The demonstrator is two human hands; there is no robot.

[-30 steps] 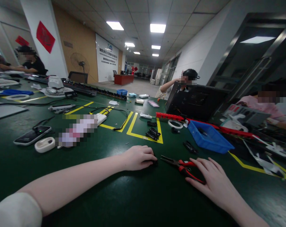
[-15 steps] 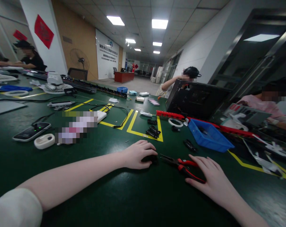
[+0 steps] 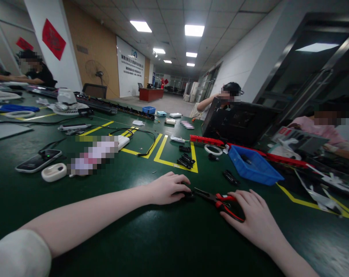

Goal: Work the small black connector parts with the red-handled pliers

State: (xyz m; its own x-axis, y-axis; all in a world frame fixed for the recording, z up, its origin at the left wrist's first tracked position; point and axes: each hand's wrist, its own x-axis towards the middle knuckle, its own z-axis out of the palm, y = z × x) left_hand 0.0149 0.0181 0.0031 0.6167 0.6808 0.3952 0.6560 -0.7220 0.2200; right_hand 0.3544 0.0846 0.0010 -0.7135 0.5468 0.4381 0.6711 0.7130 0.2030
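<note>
My left hand (image 3: 170, 188) is in the middle of the green table, its fingers curled down on a small black part (image 3: 189, 195). Most of that part is hidden under the fingers. In my right hand (image 3: 251, 211) is a pair of needle-nose pliers (image 3: 217, 198) with red and black handles. Thumb and fingers lie along the two handles, which are spread apart. The pliers' jaws point left, with their tips close to the black part; whether they touch it I cannot tell.
Beyond my hands lie several black parts (image 3: 186, 161) by yellow tape and another black piece (image 3: 231, 177). A blue bin (image 3: 253, 165) stands to the right. A phone-like device (image 3: 39, 161) and white case (image 3: 54, 172) are at left. Co-workers sit around the table.
The fingers of my left hand have come down lower over the black part. My right hand has shifted slightly left, its grip moving forward along the pliers' handles.
</note>
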